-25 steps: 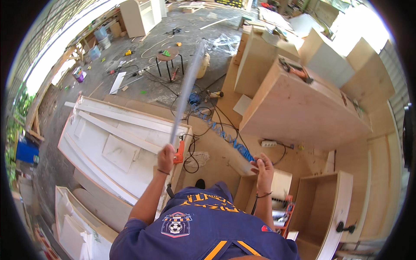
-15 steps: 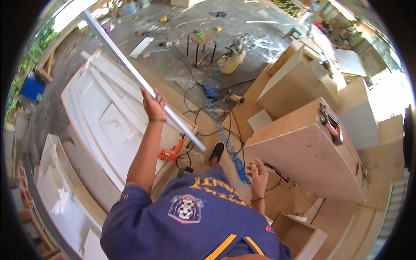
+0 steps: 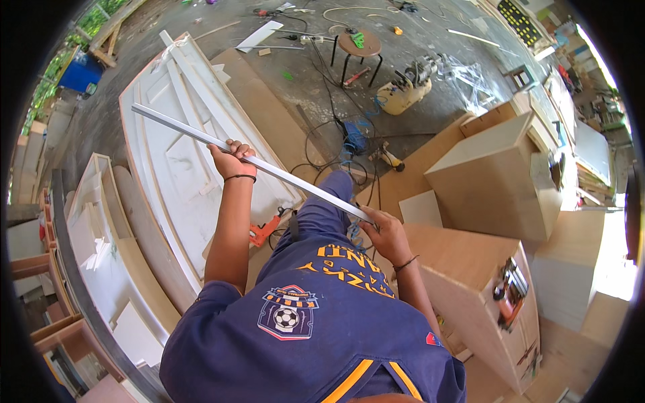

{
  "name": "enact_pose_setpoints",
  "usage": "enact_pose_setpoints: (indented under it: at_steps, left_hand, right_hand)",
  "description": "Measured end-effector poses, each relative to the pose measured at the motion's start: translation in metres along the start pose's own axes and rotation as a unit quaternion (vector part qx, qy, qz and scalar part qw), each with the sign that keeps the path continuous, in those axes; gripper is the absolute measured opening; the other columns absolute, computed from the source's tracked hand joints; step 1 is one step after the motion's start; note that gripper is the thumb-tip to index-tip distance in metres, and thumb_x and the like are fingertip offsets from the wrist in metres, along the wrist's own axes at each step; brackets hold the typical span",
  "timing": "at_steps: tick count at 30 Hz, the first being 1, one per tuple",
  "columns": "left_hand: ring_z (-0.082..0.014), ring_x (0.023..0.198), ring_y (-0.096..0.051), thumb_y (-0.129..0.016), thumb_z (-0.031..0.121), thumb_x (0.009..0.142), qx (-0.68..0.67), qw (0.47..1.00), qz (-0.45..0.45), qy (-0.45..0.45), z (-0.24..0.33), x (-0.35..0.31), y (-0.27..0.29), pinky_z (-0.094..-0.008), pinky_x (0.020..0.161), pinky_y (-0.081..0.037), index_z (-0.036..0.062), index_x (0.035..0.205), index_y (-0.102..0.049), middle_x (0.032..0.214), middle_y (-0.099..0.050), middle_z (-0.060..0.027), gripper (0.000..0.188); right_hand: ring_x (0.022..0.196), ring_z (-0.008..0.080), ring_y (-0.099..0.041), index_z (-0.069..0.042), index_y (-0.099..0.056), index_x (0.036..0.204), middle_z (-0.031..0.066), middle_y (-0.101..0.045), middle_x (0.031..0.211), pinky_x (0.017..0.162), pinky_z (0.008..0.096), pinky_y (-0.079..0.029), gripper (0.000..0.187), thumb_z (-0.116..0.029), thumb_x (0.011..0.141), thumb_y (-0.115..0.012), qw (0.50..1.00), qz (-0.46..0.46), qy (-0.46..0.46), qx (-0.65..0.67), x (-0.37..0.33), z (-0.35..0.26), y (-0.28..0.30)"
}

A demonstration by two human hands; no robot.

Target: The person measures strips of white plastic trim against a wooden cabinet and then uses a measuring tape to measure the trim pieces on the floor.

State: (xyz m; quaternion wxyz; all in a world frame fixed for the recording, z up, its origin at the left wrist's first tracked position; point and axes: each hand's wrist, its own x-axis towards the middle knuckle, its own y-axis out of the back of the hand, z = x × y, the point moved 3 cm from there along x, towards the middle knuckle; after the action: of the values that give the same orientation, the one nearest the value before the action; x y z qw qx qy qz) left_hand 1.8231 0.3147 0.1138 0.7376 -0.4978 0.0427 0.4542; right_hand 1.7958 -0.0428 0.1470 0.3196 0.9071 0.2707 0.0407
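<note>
A long, straight silver metal bar (image 3: 295, 180) slants across in front of me, its far end over the white panels on the left. My left hand (image 3: 232, 160) is closed round its middle part, palm turned up. At its near right end, my right hand (image 3: 386, 235) grips the bar with thumb and fingers; part of that end is hidden by the fingers. Below the bar, close to my left forearm, an orange power drill (image 3: 265, 230) lies beside the panel's edge. My leg shows under the bar, left of my right hand.
White curved-edged panels (image 3: 151, 131) fill the left. Wooden cabinets (image 3: 484, 174) stand at right, one bearing a hand tool (image 3: 510, 295). Ahead are a round stool (image 3: 359, 44), an air compressor (image 3: 403, 94), a blue coiled hose (image 3: 354, 138) and black cables on the floor.
The bar has swung down to a flatter slant across my body. My right hand, empty before, has come up and taken hold of its near end. My view has shifted.
</note>
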Motion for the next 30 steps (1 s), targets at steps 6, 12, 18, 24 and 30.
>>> enact_pose_setpoints:
  at_steps: [6, 12, 18, 24, 30]
  left_hand:
    - [-0.0083, 0.042, -0.029, -0.033, 0.06, 0.088, 0.014, 1.0, 0.014, -0.024, -0.002, 0.07, -0.043, -0.0221, 0.042, -0.025, 0.013, 0.071, -0.041, 0.054, -0.035, 0.004, 0.05]
    - [-0.0086, 0.044, -0.031, -0.035, 0.055, 0.089, 0.028, 0.995, 0.048, -0.084, 0.008, 0.196, -0.074, -0.0224, 0.043, -0.027, 0.0125, 0.081, -0.044, 0.059, -0.036, 0.0034, 0.044]
    - [-0.011, 0.051, -0.037, -0.039, 0.046, 0.091, 0.055, 0.985, 0.083, -0.139, 0.042, 0.341, -0.149, -0.0255, 0.048, -0.032, 0.0127, 0.093, -0.042, 0.068, -0.042, 0.0002, 0.034]
    - [-0.0143, 0.064, -0.042, -0.042, 0.044, 0.091, 0.102, 0.986, 0.048, -0.121, 0.083, 0.428, -0.258, -0.0285, 0.063, -0.037, 0.0126, 0.097, -0.043, 0.078, -0.047, -0.0012, 0.033]
    - [-0.0154, 0.063, -0.044, -0.041, 0.048, 0.091, 0.085, 0.991, 0.074, -0.076, 0.04, 0.5, -0.305, -0.0329, 0.067, -0.04, 0.0131, 0.093, -0.045, 0.075, -0.047, -0.0006, 0.035]
  right_hand:
    - [0.067, 0.0341, -0.06, -0.001, -0.062, 0.096, 0.0208, -0.06, 0.074, 0.06, 0.0373, -0.046, 0.027, -0.02, 0.077, -0.064, 0.997, -0.056, -0.027, 0.038, 0.096, 0.022, 0.0]
    - [0.071, 0.0364, -0.059, -0.004, -0.063, 0.091, 0.0202, -0.06, 0.074, 0.062, 0.0394, -0.045, 0.028, -0.028, 0.077, -0.062, 0.988, -0.152, -0.026, 0.017, 0.257, 0.043, -0.028]
    - [0.071, 0.0351, -0.059, -0.006, -0.064, 0.089, 0.0178, -0.061, 0.075, 0.062, 0.0378, -0.045, 0.028, -0.03, 0.077, -0.062, 0.962, -0.275, -0.007, 0.0, 0.441, 0.019, -0.043]
    - [0.069, 0.0298, -0.061, -0.003, -0.064, 0.088, 0.0184, -0.061, 0.075, 0.063, 0.0344, -0.045, 0.03, -0.03, 0.077, -0.063, 0.937, -0.341, -0.008, 0.073, 0.579, -0.036, -0.023]
    - [0.068, 0.0295, -0.061, -0.001, -0.063, 0.09, 0.0187, -0.061, 0.074, 0.062, 0.0342, -0.045, 0.031, -0.03, 0.079, -0.062, 0.925, -0.37, 0.037, 0.085, 0.693, -0.034, -0.029]
